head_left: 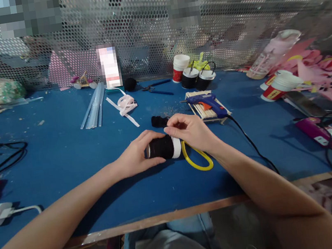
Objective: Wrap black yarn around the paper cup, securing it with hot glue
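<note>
Lying on its side on the blue table [64, 156], black-wrapped paper cup [163, 147], probably light and crushable: left hand [136, 157] cupped around its body, right hand [190, 131] pinching the white rim end.

The right hand [192, 131] covers the far end of the black-wrapped paper cup [163, 147]; pixelated upright bottle [109, 66] stays unreadable.

Two hands counted: left hand [136, 156], right hand [190, 131]. One black-wrapped cup [163, 147] held. One yellow loop [197, 160]. One glue gun [208, 103]. Two black handled cups [198, 78] seen. One scissors [156, 87].
</note>
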{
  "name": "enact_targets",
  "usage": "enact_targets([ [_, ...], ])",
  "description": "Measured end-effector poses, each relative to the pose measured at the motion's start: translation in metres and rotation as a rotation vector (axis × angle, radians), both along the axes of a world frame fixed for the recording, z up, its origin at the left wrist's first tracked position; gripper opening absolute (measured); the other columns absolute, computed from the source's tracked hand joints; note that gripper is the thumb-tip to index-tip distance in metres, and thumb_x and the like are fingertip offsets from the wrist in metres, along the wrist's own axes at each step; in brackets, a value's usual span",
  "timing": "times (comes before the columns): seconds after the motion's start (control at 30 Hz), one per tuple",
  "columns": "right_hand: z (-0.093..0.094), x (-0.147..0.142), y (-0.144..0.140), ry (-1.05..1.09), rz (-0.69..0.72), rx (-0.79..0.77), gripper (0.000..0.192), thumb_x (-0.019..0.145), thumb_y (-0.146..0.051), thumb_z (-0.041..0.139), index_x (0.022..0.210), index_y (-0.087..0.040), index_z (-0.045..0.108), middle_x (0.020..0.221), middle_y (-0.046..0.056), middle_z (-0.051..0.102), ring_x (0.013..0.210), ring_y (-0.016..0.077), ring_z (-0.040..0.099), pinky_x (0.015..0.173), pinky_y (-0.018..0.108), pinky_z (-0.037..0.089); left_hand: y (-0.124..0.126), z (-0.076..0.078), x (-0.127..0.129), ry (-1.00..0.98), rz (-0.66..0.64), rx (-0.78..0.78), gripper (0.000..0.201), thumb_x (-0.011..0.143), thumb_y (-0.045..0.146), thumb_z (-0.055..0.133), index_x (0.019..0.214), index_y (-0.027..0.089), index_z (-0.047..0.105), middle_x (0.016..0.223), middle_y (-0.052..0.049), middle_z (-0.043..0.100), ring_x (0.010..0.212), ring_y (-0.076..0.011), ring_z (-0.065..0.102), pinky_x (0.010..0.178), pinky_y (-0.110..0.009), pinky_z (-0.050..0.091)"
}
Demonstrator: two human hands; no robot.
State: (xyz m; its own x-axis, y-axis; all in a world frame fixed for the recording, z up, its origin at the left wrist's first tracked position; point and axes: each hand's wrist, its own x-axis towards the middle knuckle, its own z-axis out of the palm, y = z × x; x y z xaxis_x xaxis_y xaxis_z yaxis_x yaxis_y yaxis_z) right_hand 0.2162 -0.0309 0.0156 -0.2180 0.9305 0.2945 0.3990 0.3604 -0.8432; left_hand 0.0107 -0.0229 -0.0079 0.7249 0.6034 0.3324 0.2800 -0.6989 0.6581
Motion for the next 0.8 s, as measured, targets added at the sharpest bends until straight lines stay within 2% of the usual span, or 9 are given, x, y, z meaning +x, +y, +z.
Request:
enact_targets([
  [0.13, 0.002, -0.002, 0.002, 0.001, 0.014, -0.052, 0.023, 0.076, -0.039, 0.061, 0.07, -0.018, 0.059, 0.067, 0.0, 0.056, 0.06, 0.0104, 0.047, 0.057, 0.026, 0.038, -0.003, 0.002, 0.001, 0.019, -0.052, 0.049, 0.049, 0.078, 0.033, 0.063, 0.12, 0.02, 0.043, 0.115, -0.01, 0.052, 0.106, -0.023, 0.053, 0.091, -0.037, 0.045],
  [0.23, 0.002, -0.006, 0.006, 0.033, 0.04, -0.103, 0.023, 0.075, -0.04, 0.062, 0.071, -0.017, 0.059, 0.068, 0.0, 0.06, 0.062, 0.0115, 0.053, 0.06, 0.026, 0.042, -0.006, 0.003, 0.001, 0.059, -0.076, 0.09, 0.055, 0.078, 0.031, 0.063, 0.126, 0.021, 0.037, 0.115, -0.01, 0.051, 0.107, -0.0232, 0.051, 0.091, -0.038, 0.045],
  [0.33, 0.0, -0.011, 0.012, 0.079, 0.087, -0.17, 0.022, 0.077, -0.039, 0.06, 0.074, -0.017, 0.057, 0.076, 0.004, 0.065, 0.07, 0.0138, 0.059, 0.065, 0.028, 0.046, -0.007, 0.005, 0.001, 0.133, -0.101, 0.104, 0.062, 0.079, 0.03, 0.062, 0.133, 0.023, 0.032, 0.119, -0.011, 0.048, 0.112, -0.0249, 0.049, 0.094, -0.04, 0.043],
  [0.5, -0.003, -0.016, 0.03, 0.086, 0.1, -0.188, 0.019, 0.076, -0.035, 0.06, 0.071, -0.018, 0.053, 0.089, 0.008, 0.068, 0.084, 0.0175, 0.063, 0.076, 0.034, 0.048, -0.006, 0.008, 0.001, 0.177, -0.086, 0.053, 0.059, 0.078, 0.033, 0.062, 0.13, 0.02, 0.036, 0.118, -0.012, 0.047, 0.109, -0.0252, 0.051, 0.09, -0.039, 0.046],
  [0.6, 0.0, -0.016, 0.047, 0.04, 0.113, -0.123, 0.016, 0.075, -0.031, 0.06, 0.07, -0.018, 0.052, 0.097, 0.011, 0.066, 0.097, 0.0202, 0.061, 0.083, 0.036, 0.046, -0.006, 0.009, 0.001, 0.163, -0.077, 0.031, 0.057, 0.076, 0.033, 0.064, 0.126, 0.019, 0.039, 0.115, -0.011, 0.05, 0.104, -0.024, 0.054, 0.088, -0.039, 0.046],
  [0.7, 0.008, -0.018, 0.068, -0.079, 0.08, 0.037, 0.015, 0.076, -0.029, 0.058, 0.068, -0.017, 0.051, 0.104, 0.013, 0.064, 0.111, 0.0227, 0.055, 0.09, 0.037, 0.04, -0.005, 0.008, 0.0, 0.143, -0.069, 0.024, 0.057, 0.075, 0.033, 0.066, 0.124, 0.019, 0.041, 0.114, -0.011, 0.052, 0.103, -0.0241, 0.054, 0.088, -0.039, 0.046],
  [0.8, 0.013, -0.023, 0.092, -0.208, -0.014, 0.172, 0.012, 0.074, -0.023, 0.057, 0.065, -0.018, 0.051, 0.107, 0.013, 0.062, 0.111, 0.024, 0.053, 0.092, 0.038, 0.037, -0.004, 0.008, 0.0, 0.134, -0.051, 0.012, 0.056, 0.074, 0.033, 0.067, 0.121, 0.018, 0.042, 0.114, -0.011, 0.054, 0.103, -0.0245, 0.055, 0.086, -0.039, 0.046],
])
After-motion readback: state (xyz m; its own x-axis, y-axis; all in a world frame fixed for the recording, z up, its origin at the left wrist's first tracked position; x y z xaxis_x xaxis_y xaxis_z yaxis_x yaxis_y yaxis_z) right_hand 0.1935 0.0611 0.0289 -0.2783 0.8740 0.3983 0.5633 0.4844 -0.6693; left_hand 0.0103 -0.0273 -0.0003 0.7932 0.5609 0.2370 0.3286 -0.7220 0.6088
